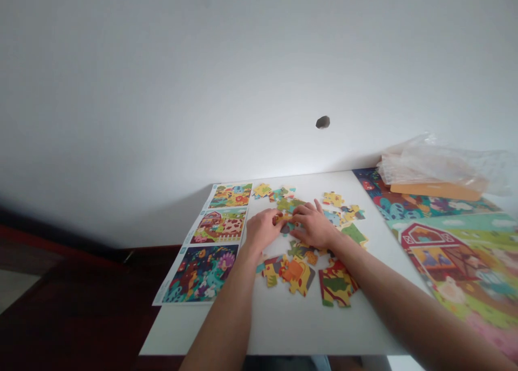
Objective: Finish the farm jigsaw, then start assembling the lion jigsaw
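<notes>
Over the middle of a white table, my two hands are close together on jigsaw work. My left hand (264,231) is closed, its thumb and fingers pinching a yellowish puzzle piece (279,218). Facing it, my right hand (314,225) curls its fingers onto the same small group of pieces, one finger raised; its grip is partly hidden. Green joined pieces (289,204) lie just beyond the fingertips. Nearer me are an orange and yellow cluster (295,274) and a red-edged yellow and green cluster (335,284).
A picture sheet (202,212) with three printed scenes lies along the table's left side. Loose yellow pieces (332,199) lie at the back right. On the right are a farm puzzle (449,252) and a yellow-orange box (437,190) under clear plastic (437,158). A wall stands behind.
</notes>
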A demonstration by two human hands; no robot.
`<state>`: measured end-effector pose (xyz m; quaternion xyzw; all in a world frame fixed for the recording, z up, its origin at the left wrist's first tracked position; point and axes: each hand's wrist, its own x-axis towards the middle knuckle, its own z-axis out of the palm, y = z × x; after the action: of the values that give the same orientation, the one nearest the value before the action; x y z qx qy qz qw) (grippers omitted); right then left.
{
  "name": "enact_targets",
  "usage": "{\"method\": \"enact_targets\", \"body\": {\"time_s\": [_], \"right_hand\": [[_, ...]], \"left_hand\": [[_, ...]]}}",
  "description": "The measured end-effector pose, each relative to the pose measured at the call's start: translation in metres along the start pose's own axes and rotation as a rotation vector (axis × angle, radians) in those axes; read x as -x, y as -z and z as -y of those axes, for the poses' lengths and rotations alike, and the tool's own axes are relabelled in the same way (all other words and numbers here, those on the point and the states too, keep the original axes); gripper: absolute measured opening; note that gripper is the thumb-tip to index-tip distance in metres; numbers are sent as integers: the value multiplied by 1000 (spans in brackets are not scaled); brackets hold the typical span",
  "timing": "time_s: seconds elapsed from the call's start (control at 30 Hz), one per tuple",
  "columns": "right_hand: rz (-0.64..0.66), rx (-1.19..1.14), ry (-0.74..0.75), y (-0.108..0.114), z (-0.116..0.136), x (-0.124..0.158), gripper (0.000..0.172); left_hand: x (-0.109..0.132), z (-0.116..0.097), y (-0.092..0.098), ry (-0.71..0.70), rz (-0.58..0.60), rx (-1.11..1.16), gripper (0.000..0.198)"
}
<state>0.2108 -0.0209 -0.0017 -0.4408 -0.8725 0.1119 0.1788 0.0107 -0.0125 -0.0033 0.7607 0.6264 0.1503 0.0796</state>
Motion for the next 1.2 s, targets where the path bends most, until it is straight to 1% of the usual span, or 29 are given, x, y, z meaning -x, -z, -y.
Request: {"method": "enact_targets", "body": {"time_s": [0.1, 0.17, 0.27, 0.33, 0.4, 0.47, 0.53, 0.63, 0.73, 0.8, 0.87, 0.9, 0.97, 1.0, 1.07, 1.2], "right_hand": [[3, 14, 3, 0, 0, 1, 30], [-21, 22, 11, 4, -1, 2, 29], [-144, 38, -13, 15, -7, 6, 31], [-255, 49, -60, 24, -11, 10, 32], [-339, 58, -109, 33, -15, 13, 30], [-379, 70, -149, 39, -17, 16, 28], [-380, 77, -184, 44, -19, 20, 26], [-312, 35, -274, 55, -22, 26, 25], [-180, 3, -365, 69, -24, 34, 23], [-19, 23, -381, 76, -22, 39, 20], [189, 40, -349, 78, -15, 43, 19], [287, 42, -317, 76, -10, 44, 22], [431, 41, -229, 70, 2, 46, 35], [473, 43, -186, 65, 8, 46, 41], [507, 62, -128, 56, 17, 45, 42], [476, 69, -73, 40, 21, 41, 36]], "left_hand": [[-1, 0, 2, 11, 28, -1, 25], [-2, 0, 2, 13, 26, -6, 25], [-2, 1, 2, 31, 16, -18, 26], [-3, 3, 2, 43, 20, -17, 26], [-3, 4, 3, 43, 21, -13, 27], [-3, 4, 3, 37, 14, -10, 26], [-2, 4, 3, 41, 8, -15, 25], [-3, 3, 2, 64, 13, -28, 26], [-4, 4, 1, 78, 8, -52, 26], [-5, 5, 0, 92, -1, -72, 26], [-5, 5, 0, 111, -5, -82, 25], [-5, 5, 0, 118, -6, -85, 25], [-5, 6, 1, 129, -2, -91, 25], [-5, 6, 1, 133, -2, -95, 25], [-5, 6, 0, 134, -4, -103, 25], [-5, 5, 1, 131, -16, -102, 24]]}}
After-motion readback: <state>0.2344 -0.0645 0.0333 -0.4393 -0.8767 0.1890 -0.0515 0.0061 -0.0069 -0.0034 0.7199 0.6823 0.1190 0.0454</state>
